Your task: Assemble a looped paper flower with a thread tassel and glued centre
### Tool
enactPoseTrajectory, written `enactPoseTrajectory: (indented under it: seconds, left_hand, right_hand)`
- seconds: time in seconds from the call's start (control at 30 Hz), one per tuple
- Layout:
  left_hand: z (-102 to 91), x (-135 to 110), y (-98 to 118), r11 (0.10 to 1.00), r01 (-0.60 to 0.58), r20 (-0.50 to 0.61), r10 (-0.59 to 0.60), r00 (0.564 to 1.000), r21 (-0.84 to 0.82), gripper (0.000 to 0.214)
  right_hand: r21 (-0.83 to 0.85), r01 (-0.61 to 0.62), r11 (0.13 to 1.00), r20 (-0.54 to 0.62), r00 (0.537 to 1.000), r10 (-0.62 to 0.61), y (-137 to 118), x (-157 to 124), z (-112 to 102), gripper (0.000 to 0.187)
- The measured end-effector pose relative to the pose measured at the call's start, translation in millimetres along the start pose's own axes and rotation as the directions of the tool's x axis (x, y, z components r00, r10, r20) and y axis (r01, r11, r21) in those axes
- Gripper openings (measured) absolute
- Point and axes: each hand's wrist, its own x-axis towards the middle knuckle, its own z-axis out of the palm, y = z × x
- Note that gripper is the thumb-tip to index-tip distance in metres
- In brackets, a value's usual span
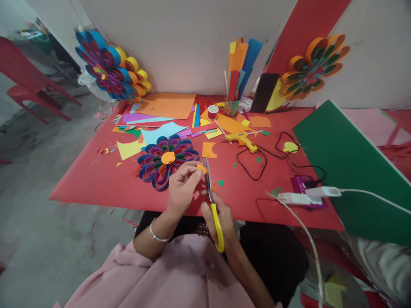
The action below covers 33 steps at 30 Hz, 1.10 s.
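Observation:
Between the thumb and fingers of my left hand (183,185) is a small orange paper piece (201,169). My right hand (221,216) grips yellow-handled scissors (217,226), whose blades point away from me, slightly parted beside the orange piece. Just left of my left hand lies a paper-loop flower (150,164) in blue, purple and green, with an orange disc (168,158) at its centre. Beyond the scissor tips rests an orange paper offcut (209,150) with a curved notch in one side.
A yellow glue gun (241,140) with a black cord lies right of centre. White plugs (298,196) sit on a purple power strip, by a large green board (356,171). Coloured paper sheets (167,105), a thread spool (212,112) and a cup of strips (231,106) stand behind.

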Motion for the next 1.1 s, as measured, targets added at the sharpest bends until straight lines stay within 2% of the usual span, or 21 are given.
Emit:
enactPoseTrajectory:
  seconds: [0.37,0.63,0.87,0.97,1.1]
  left_hand:
    - [-0.2,-1,-8,0.999,0.006,-0.006,-0.006,1.000,-0.041,0.022]
    - [-0.9,2,-11,0.998,0.021,-0.014,-0.021,1.000,-0.060,0.018]
    - [-3.5,3,-5,0.999,0.034,0.049,-0.032,0.998,-0.037,0.017]
    - [-6.7,4,-2,1.000,0.021,0.121,-0.021,0.992,0.004,0.019]
    - [-10.2,8,4,0.994,0.013,0.268,-0.042,0.962,0.110,0.019]
  right_hand:
    - [0.001,-0.017,1.000,-0.019,1.000,0.017,3,0,2,0.035]
    - [0.022,-0.014,1.000,-0.017,1.000,0.014,5,1,0,0.034]
    - [-0.011,0.004,1.000,-0.012,1.000,-0.005,4,2,-1,0.040]
    - [0.051,-0.036,0.998,-0.085,0.996,0.040,3,4,-1,0.045]
    - [0.082,-0.057,0.995,-0.250,0.965,0.075,-6,16,-3,0.046]
